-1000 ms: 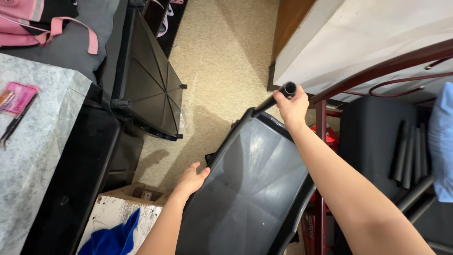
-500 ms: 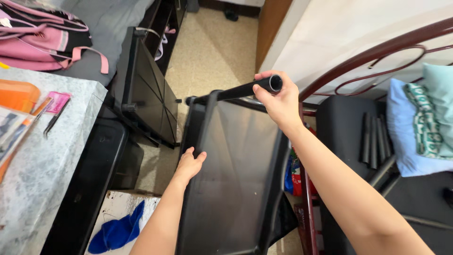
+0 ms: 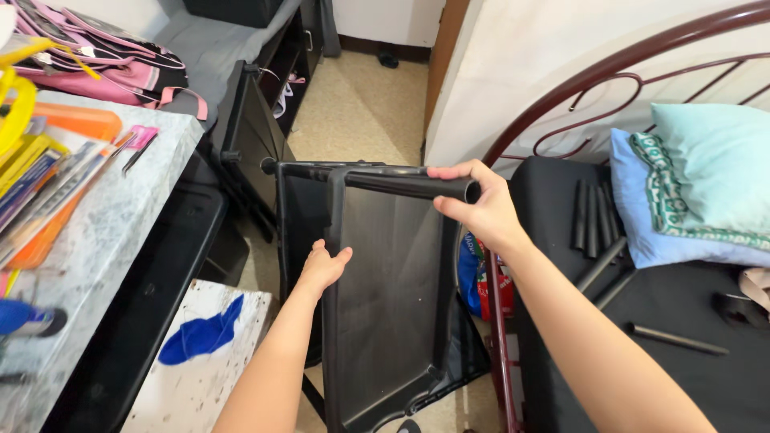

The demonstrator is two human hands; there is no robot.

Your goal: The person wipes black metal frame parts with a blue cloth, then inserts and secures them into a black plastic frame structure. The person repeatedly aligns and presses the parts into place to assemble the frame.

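The tray [image 3: 393, 297] is black. Left of it, a pink bag [image 3: 104, 64] and a grey speckled counter [image 3: 88, 256]; right, blue and patterned green pillows [image 3: 698, 184].

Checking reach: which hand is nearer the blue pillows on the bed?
Right. The right hand grips a black tube beside the bed, left of the blue pillows; the left hand presses the black tray, farther away.
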